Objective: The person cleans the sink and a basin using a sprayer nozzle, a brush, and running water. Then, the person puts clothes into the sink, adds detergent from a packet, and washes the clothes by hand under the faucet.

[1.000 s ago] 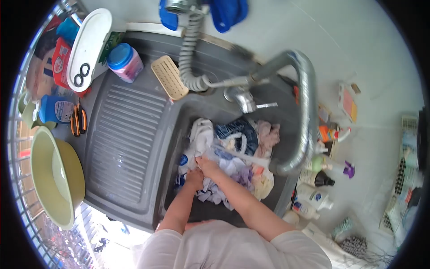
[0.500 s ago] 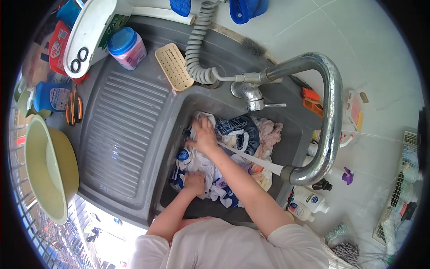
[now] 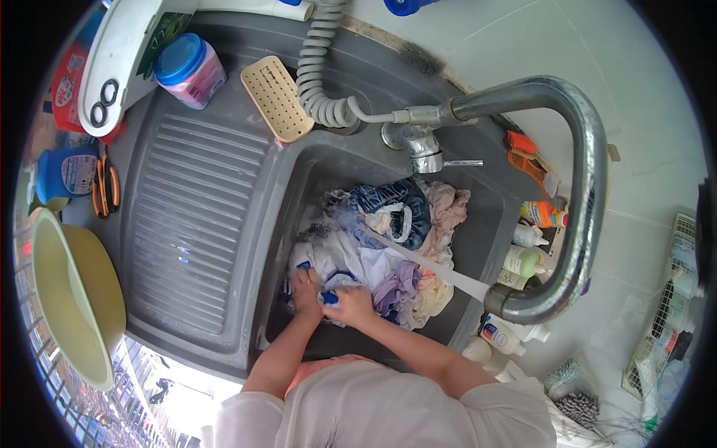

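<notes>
Wet clothes lie heaped in a grey sink basin (image 3: 493,224). My right hand (image 3: 349,306) is closed on a white and blue garment (image 3: 336,250) at the near left of the heap. Beside it, my left hand (image 3: 305,290) presses on the same garment, its fingers bent and partly lost in the cloth. A stream of water runs from the metal faucet (image 3: 590,172) onto the pile. Dark blue patterned cloth (image 3: 414,216), pink cloth (image 3: 447,213), purple cloth (image 3: 397,287) and pale yellow cloth (image 3: 433,299) lie farther right.
Left of the basin is a ribbed drainboard (image 3: 198,224). Around it are a yellow-green tub (image 3: 86,299), orange-handled pliers (image 3: 104,187), a blue-lidded jar (image 3: 190,71) and a beige soap tray (image 3: 276,97). Bottles (image 3: 500,334) and an orange brush (image 3: 526,160) line the right side.
My right hand has come down from the upper left of the pile and closed on cloth beside my left hand. The white garment has been drawn nearer. The camera view has shifted.
</notes>
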`<action>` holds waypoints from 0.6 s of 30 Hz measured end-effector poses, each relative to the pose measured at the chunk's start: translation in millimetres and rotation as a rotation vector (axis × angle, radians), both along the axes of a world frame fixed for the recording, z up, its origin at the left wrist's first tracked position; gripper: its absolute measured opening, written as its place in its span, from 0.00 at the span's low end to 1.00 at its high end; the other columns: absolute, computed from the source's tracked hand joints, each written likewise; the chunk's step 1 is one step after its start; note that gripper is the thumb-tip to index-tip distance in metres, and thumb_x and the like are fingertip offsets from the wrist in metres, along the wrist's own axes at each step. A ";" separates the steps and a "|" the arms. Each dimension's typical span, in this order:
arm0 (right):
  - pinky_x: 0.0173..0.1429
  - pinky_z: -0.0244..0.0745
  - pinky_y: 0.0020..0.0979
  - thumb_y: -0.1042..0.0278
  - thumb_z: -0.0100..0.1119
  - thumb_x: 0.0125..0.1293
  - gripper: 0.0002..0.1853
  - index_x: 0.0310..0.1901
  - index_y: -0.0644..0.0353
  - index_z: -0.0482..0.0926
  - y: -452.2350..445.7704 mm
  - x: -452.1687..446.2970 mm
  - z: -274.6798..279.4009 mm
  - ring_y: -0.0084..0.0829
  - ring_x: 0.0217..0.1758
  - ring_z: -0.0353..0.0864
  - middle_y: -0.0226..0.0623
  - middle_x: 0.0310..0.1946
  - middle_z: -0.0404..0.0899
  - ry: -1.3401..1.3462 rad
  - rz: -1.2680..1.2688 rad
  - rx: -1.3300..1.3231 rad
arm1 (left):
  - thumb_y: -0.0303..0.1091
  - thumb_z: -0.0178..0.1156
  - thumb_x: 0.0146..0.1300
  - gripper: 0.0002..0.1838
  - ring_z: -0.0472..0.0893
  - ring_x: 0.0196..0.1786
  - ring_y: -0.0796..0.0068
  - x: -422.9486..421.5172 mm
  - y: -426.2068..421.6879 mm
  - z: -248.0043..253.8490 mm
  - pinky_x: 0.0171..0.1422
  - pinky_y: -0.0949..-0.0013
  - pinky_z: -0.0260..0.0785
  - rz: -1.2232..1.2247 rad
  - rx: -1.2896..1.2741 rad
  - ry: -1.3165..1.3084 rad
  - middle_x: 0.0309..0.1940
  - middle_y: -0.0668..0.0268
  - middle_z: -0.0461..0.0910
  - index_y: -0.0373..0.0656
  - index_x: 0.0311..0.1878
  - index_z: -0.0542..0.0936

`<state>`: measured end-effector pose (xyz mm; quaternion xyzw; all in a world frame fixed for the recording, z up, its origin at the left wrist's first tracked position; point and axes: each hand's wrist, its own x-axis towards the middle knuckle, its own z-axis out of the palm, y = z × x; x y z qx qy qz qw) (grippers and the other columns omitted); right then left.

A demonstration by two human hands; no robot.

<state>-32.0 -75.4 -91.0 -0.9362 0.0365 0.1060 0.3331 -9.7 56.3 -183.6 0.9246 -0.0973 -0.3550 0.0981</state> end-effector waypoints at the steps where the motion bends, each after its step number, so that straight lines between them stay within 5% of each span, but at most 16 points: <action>1: 0.32 0.76 0.45 0.41 0.64 0.50 0.25 0.28 0.61 0.81 4.0 10.1 -16.4 0.47 0.24 0.82 0.46 0.20 0.80 0.041 -0.045 -0.071 | 0.39 0.66 0.52 0.31 0.69 0.60 0.52 11.7 -1.5 10.2 0.56 0.58 0.72 -0.134 0.068 -0.049 0.57 0.58 0.67 0.46 0.58 0.66; 2: 0.29 0.75 0.45 0.39 0.62 0.53 0.26 0.27 0.61 0.82 8.5 22.5 -32.2 0.47 0.21 0.81 0.46 0.18 0.80 0.085 -0.087 -0.140 | 0.39 0.66 0.52 0.31 0.69 0.60 0.52 19.9 -3.1 1.9 0.56 0.58 0.72 -0.132 0.066 -0.044 0.57 0.58 0.67 0.46 0.58 0.66; 4: 0.26 0.75 0.45 0.38 0.58 0.57 0.28 0.26 0.61 0.82 9.9 53.3 -59.5 0.47 0.18 0.80 0.46 0.16 0.78 -0.032 -0.102 -0.170 | 0.37 0.64 0.56 0.28 0.70 0.63 0.50 33.7 -1.6 -16.6 0.59 0.55 0.70 0.279 -0.202 0.492 0.58 0.52 0.69 0.42 0.59 0.68; 5: 0.26 0.75 0.45 0.38 0.58 0.57 0.28 0.25 0.61 0.82 8.5 67.5 -72.7 0.48 0.18 0.79 0.46 0.16 0.78 -0.049 -0.072 -0.200 | 0.38 0.62 0.58 0.29 0.70 0.65 0.50 40.8 -10.1 19.6 0.64 0.53 0.65 -0.025 -0.086 0.213 0.60 0.48 0.70 0.39 0.61 0.69; 8: 0.31 0.76 0.46 0.39 0.57 0.57 0.27 0.26 0.61 0.83 -3.6 103.1 -99.9 0.49 0.23 0.81 0.47 0.18 0.79 0.065 0.051 -0.197 | 0.48 0.64 0.57 0.34 0.69 0.66 0.50 30.8 -18.6 -27.3 0.69 0.53 0.60 0.158 0.032 0.436 0.58 0.48 0.73 0.39 0.62 0.69; 10: 0.35 0.77 0.46 0.40 0.57 0.57 0.26 0.29 0.61 0.83 -18.0 109.0 -118.5 0.50 0.27 0.82 0.48 0.20 0.80 0.223 0.159 -0.180 | 0.52 0.68 0.52 0.38 0.73 0.62 0.52 28.0 -14.7 -33.1 0.65 0.55 0.65 0.086 -0.044 0.289 0.58 0.48 0.73 0.38 0.62 0.70; 11: 0.33 0.77 0.46 0.46 0.58 0.56 0.22 0.26 0.60 0.82 -21.7 110.2 -137.0 0.49 0.26 0.81 0.48 0.20 0.79 0.167 0.126 -0.181 | 0.55 0.71 0.48 0.42 0.76 0.59 0.55 29.9 -14.8 -29.3 0.61 0.57 0.69 0.015 -0.112 0.128 0.58 0.49 0.73 0.38 0.61 0.70; 13: 0.31 0.76 0.45 0.51 0.59 0.55 0.18 0.24 0.60 0.82 -22.1 126.3 -142.4 0.49 0.24 0.81 0.49 0.19 0.79 0.094 0.079 -0.176 | 0.59 0.71 0.45 0.46 0.76 0.59 0.55 55.7 -20.1 -3.5 0.63 0.57 0.68 -0.097 -0.021 0.213 0.58 0.50 0.73 0.39 0.62 0.70; 15: 0.35 0.75 0.47 0.61 0.59 0.52 0.11 0.28 0.59 0.83 -21.2 146.9 -122.5 0.49 0.28 0.80 0.50 0.22 0.79 -0.321 -0.144 -0.317 | 0.64 0.71 0.42 0.49 0.75 0.60 0.56 66.7 -20.9 -4.9 0.64 0.57 0.67 -0.206 0.072 0.296 0.59 0.50 0.73 0.39 0.62 0.70; 18: 0.36 0.74 0.50 0.67 0.58 0.53 0.11 0.38 0.59 0.82 -22.1 152.2 -136.4 0.50 0.30 0.79 0.48 0.30 0.79 -0.038 -0.236 -0.307 | 0.71 0.67 0.40 0.61 0.63 0.71 0.50 44.0 -15.0 -37.3 0.75 0.55 0.53 -0.254 0.046 0.321 0.70 0.50 0.62 0.38 0.72 0.60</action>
